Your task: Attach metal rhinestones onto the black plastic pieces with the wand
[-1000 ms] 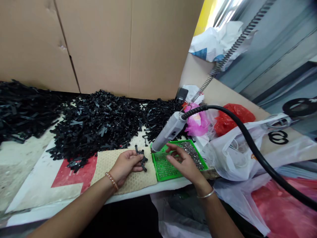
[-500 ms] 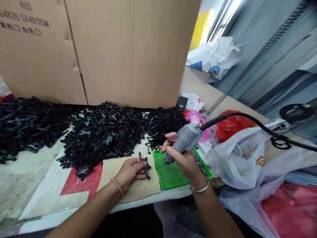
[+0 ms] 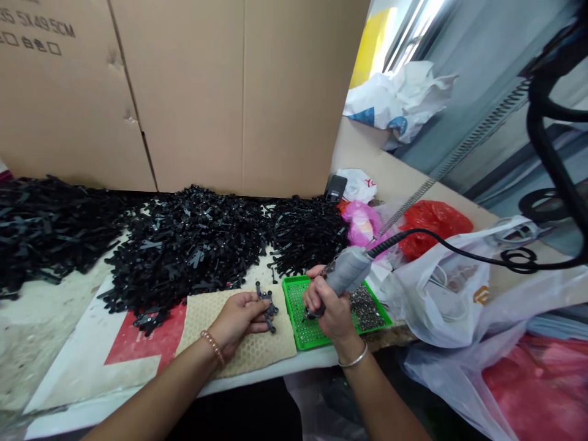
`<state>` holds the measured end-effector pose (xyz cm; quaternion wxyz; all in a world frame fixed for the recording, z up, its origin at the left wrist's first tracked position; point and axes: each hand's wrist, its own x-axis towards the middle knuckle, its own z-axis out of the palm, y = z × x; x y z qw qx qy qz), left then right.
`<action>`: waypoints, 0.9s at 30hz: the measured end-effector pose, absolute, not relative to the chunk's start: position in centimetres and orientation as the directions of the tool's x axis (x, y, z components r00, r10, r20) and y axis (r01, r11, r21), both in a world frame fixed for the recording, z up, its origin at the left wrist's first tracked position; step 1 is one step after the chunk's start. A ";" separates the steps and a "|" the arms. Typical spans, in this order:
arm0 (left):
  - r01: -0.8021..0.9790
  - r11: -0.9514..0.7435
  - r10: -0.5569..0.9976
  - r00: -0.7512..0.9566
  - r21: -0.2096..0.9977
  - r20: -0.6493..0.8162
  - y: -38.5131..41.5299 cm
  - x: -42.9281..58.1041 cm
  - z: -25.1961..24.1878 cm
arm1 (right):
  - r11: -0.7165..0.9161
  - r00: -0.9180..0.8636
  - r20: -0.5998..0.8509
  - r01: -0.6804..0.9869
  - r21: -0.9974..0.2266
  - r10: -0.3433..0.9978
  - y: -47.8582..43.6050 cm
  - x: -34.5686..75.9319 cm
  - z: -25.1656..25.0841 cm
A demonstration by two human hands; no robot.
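Observation:
My left hand (image 3: 241, 321) pinches a small black jointed plastic part (image 3: 269, 311) over a tan textured mat (image 3: 239, 358). Wrapped in grey tape, an electric screwdriver (image 3: 346, 272) is gripped in my right hand (image 3: 328, 306). Its tip points down and left over a green perforated tray (image 3: 301, 338), whose holes hold many small screws. Loose screws (image 3: 367, 311) fill the tray's right side. I cannot tell whether the tip touches a screw.
Piles of black plastic parts (image 3: 184, 239) lie along the back, before a large cardboard box (image 3: 197, 92). A coil spring (image 3: 413, 199) and black cable (image 3: 454, 246) run from the screwdriver to the upper right. Plastic bags (image 3: 441, 306) crowd the right side.
My right hand has closed more firmly round the screwdriver and shifted slightly left, uncovering the loose screws. The cable now hangs differently. My left hand keeps the black part over the mat.

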<state>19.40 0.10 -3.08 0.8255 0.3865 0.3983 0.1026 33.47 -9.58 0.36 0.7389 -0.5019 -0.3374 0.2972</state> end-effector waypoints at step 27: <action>0.164 0.653 0.496 0.645 0.740 -0.581 0.0 19.8 -3.0 | 0.344 0.530 0.224 -0.139 -0.929 0.818 -9.1 33.5 -2.3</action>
